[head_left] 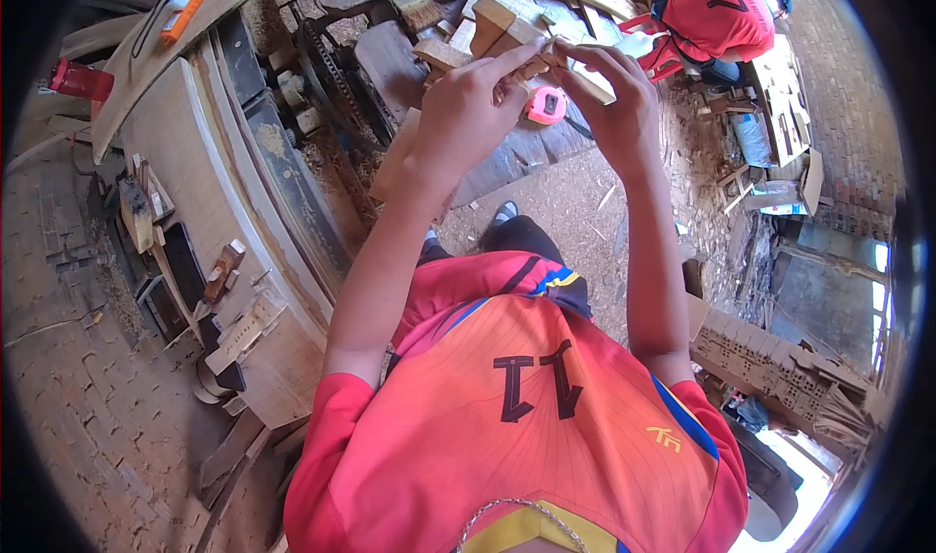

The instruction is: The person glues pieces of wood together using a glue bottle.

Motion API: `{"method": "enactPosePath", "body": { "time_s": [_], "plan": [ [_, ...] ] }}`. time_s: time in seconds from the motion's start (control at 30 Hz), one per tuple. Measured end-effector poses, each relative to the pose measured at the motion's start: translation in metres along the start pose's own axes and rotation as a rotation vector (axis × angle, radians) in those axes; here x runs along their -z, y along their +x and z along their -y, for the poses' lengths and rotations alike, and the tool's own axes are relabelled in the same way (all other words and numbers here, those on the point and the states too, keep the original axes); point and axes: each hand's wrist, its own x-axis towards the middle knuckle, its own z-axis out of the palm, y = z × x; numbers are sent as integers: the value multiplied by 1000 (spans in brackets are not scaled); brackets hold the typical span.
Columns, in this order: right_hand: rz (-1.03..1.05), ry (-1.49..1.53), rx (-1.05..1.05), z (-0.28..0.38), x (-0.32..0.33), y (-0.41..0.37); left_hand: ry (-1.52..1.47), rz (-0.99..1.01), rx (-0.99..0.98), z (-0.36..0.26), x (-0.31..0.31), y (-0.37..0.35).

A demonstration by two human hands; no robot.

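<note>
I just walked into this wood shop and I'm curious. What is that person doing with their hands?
A person in an orange shirt holds a small wooden piece up with both hands. The left hand and the right hand grip it from either side. Behind it is a workbench with wood blocks and a pink tape measure on it. Sawdust covers the floor. Farther off, another person in a red shirt bends over their own work.
</note>
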Motion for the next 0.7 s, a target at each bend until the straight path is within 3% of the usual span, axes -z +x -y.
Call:
{"method": "enactPosePath", "body": {
  "time_s": [0.27, 0.7],
  "plan": [
    [5, -91, 85, -6, 3, 2, -11, 12, 16, 2, -2, -2],
    [16, -40, 5, 2, 3, 0, -45, 36, 51, -1, 0, -2]
  ]
}}
